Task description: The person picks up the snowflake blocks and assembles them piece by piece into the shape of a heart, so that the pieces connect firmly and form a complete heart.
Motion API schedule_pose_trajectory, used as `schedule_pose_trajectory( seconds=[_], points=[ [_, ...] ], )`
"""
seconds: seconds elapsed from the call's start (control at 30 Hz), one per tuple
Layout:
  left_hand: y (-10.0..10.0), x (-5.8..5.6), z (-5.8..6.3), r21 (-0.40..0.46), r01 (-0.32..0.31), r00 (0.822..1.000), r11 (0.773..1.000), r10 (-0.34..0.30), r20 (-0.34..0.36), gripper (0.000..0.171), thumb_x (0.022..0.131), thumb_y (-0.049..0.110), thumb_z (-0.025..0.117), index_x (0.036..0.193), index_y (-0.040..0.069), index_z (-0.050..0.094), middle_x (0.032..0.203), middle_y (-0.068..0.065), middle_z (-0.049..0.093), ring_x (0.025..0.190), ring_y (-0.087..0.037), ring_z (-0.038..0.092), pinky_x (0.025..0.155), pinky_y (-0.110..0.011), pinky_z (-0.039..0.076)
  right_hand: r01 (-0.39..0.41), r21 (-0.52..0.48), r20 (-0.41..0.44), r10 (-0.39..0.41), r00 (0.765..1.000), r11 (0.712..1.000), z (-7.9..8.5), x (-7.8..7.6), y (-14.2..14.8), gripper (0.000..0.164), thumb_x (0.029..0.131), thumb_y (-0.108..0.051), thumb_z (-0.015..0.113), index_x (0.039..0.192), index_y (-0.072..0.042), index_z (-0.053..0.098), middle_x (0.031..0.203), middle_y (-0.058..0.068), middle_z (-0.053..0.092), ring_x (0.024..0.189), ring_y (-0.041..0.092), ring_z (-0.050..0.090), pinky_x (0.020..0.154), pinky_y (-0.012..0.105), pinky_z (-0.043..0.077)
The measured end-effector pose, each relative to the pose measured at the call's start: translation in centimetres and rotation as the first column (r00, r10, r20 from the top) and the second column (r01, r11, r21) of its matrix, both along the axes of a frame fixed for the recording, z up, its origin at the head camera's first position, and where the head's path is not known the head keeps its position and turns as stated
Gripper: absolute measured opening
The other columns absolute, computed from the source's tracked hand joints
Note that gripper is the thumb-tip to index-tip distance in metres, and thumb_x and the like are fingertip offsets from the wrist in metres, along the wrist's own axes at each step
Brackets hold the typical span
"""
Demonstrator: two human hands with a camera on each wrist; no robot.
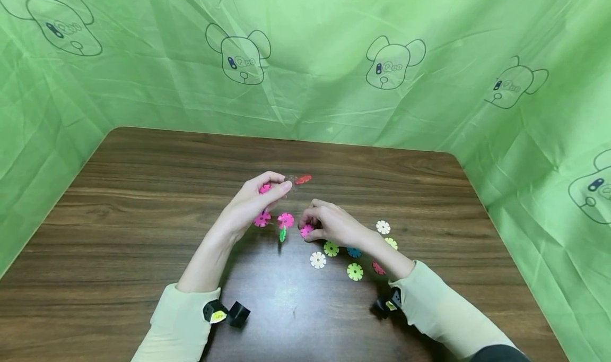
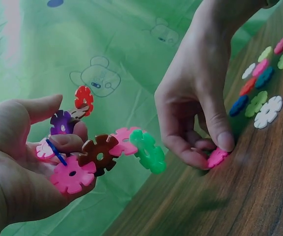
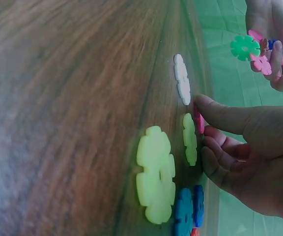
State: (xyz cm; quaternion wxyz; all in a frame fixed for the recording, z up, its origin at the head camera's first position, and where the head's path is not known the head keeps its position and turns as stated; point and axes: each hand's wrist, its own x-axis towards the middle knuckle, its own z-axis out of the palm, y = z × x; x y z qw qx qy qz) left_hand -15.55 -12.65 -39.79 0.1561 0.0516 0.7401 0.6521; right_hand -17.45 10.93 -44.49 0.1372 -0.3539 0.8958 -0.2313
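My left hand (image 1: pixel 255 205) holds a chain of interlocked snowflake discs above the table. In the left wrist view the chain shows a red disc (image 2: pixel 84 100), a purple disc (image 2: pixel 61 123), a pink disc (image 2: pixel 72 174), a brown disc (image 2: pixel 99 155) and a green disc (image 2: pixel 147 151). Part of the chain is hidden by the fingers. To the right, my right hand (image 1: pixel 331 223) pinches a single pink disc (image 2: pixel 218 158) between thumb and fingers, at the tabletop. The two hands are apart, and the pink disc does not touch the chain.
Loose discs lie flat on the wooden table (image 1: pixel 143 218) near and under my right forearm: a white disc (image 1: pixel 317 260), a yellow-green disc (image 1: pixel 355 272), a blue disc (image 1: pixel 354 252) and several others. A green curtain (image 1: pixel 315 107) hangs behind the table.
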Motion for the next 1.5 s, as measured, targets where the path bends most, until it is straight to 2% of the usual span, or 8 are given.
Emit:
schedule_pose_trajectory(
  seconds=[0.23, 0.43, 0.6, 0.77, 1.03, 1.3, 1.37, 1.5],
  points=[
    [0.3, 0.1, 0.0, -0.024, 0.012, 1.000, 1.000, -0.012, -0.017, 0.035, 0.101, 0.040, 0.063, 0.124, 0.014, 0.062, 0.089, 0.000, 0.062, 0.066, -0.013, 0.044, 0.058, -0.025, 0.037, 0.010, -0.062, 0.033, -0.008, 0.999, 0.998, -0.5, -0.1, 0.4, 0.022, 0.083, -0.019, 0.086, 0.097, -0.016, 0.069, 0.090, -0.003, 0.066, 0.077, 0.009, 0.060, 0.068, 0.020, 0.051],
    [0.7, 0.2, -0.1, -0.029, 0.017, 0.998, 0.999, -0.019, -0.052, 0.032, 0.100, 0.036, 0.064, 0.122, 0.013, 0.062, 0.094, -0.003, 0.069, 0.062, -0.012, 0.043, 0.053, -0.025, 0.034, 0.125, -0.229, 0.104, -0.104, 0.989, 0.965, -0.3, -0.1, 1.3, 0.015, 0.084, -0.013, 0.084, 0.092, -0.014, 0.071, 0.083, -0.002, 0.074, 0.074, 0.006, 0.066, 0.070, 0.023, 0.058],
    [1.1, 0.5, -0.2, -0.021, 0.004, 0.996, 1.000, -0.006, -0.090, 0.028, 0.099, 0.029, 0.066, 0.121, 0.012, 0.062, 0.089, -0.002, 0.062, 0.065, -0.014, 0.046, 0.054, -0.024, 0.036, 0.281, -0.397, 0.170, -0.231, 0.958, 0.874, 0.9, 0.1, 2.3, 0.012, 0.087, -0.013, 0.082, 0.094, -0.014, 0.073, 0.086, 0.001, 0.077, 0.077, 0.020, 0.072, 0.070, 0.038, 0.062],
    [1.4, 0.7, -0.5, -0.053, 0.001, 0.988, 0.999, -0.010, -0.157, 0.024, 0.098, 0.027, 0.068, 0.116, 0.013, 0.063, 0.096, -0.006, 0.064, 0.082, -0.019, 0.059, 0.066, -0.028, 0.044, 0.396, -0.511, 0.246, -0.312, 0.918, 0.763, 2.4, 0.4, 3.0, 0.012, 0.090, -0.012, 0.079, 0.102, -0.013, 0.074, 0.094, 0.008, 0.080, 0.085, 0.033, 0.076, 0.075, 0.045, 0.062],
    [1.5, 1.0, -0.7, -0.157, -0.034, 0.968, 0.987, -0.006, -0.252, 0.024, 0.097, 0.032, 0.070, 0.115, 0.017, 0.064, 0.099, -0.006, 0.068, 0.090, -0.023, 0.064, 0.077, -0.035, 0.048, 0.396, -0.681, 0.271, -0.291, 0.918, 0.616, 3.6, 0.3, 2.9, 0.018, 0.091, -0.005, 0.076, 0.108, -0.003, 0.071, 0.098, 0.018, 0.077, 0.086, 0.034, 0.077, 0.079, 0.046, 0.063],
    [2.1, 0.8, -0.7, -0.197, -0.055, 0.961, 0.979, -0.001, -0.275, 0.023, 0.099, 0.039, 0.066, 0.111, 0.019, 0.069, 0.101, -0.007, 0.073, 0.097, -0.030, 0.067, 0.081, -0.035, 0.050, 0.394, -0.795, 0.284, -0.291, 0.913, 0.462, 4.1, 0.3, 3.1, 0.019, 0.091, -0.004, 0.077, 0.107, 0.003, 0.070, 0.091, 0.005, 0.077, 0.080, 0.026, 0.077, 0.075, 0.043, 0.064],
    [2.2, 0.6, -0.7, -0.204, -0.054, 0.958, 0.977, -0.006, -0.286, 0.023, 0.101, 0.038, 0.065, 0.111, 0.018, 0.070, 0.099, -0.008, 0.073, 0.096, -0.030, 0.067, 0.081, -0.034, 0.049, 0.393, -0.807, 0.296, -0.274, 0.915, 0.439, 4.2, 0.3, 3.2, 0.020, 0.090, -0.004, 0.077, 0.106, 0.005, 0.070, 0.091, 0.004, 0.078, 0.080, 0.025, 0.078, 0.076, 0.044, 0.063],
    [2.4, 0.5, -0.3, -0.217, -0.060, 0.952, 0.974, -0.009, -0.307, 0.022, 0.101, 0.036, 0.064, 0.109, 0.018, 0.073, 0.093, -0.008, 0.072, 0.089, -0.026, 0.065, 0.077, -0.033, 0.048, 0.371, -0.821, 0.279, -0.263, 0.924, 0.434, 4.4, 0.2, 3.3, 0.019, 0.090, -0.002, 0.077, 0.106, 0.006, 0.069, 0.091, 0.003, 0.078, 0.080, 0.025, 0.077, 0.075, 0.045, 0.063]
  ],
)
